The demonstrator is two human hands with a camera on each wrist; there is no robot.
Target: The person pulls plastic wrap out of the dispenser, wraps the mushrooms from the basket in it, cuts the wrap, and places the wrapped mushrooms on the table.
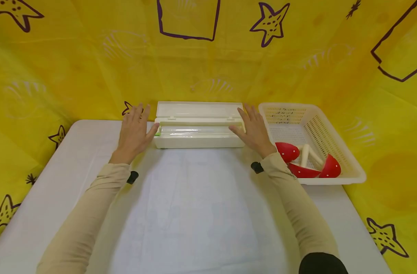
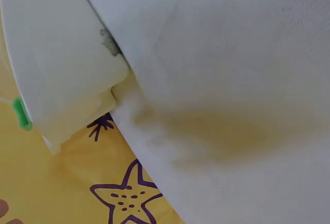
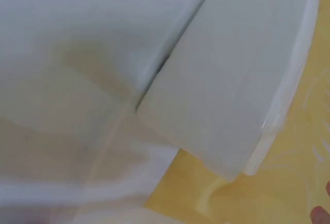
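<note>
A long white cling film dispenser (image 1: 199, 142) stands at the back of the table, its lid (image 1: 199, 109) raised and leaning back. Inside lies a shiny roll of film (image 1: 194, 130), and a small green slider (image 1: 158, 132) shows at the left end. Beside that end, my left hand (image 1: 136, 127) hovers with fingers spread. My right hand (image 1: 253, 128) is over the opposite end, fingers extended and holding nothing. In the left wrist view the dispenser's corner (image 2: 62, 54) appears close up; the right wrist view shows its other end (image 3: 221, 74). Only fingertips show at the wrist views' edges.
A white plastic basket (image 1: 349, 160) at the right holds several red, white-dotted ladle-like pieces (image 1: 330, 166) with pale handles. White cloth covers the table (image 1: 194, 213). Behind it hangs a yellow patterned sheet (image 1: 201, 68).
</note>
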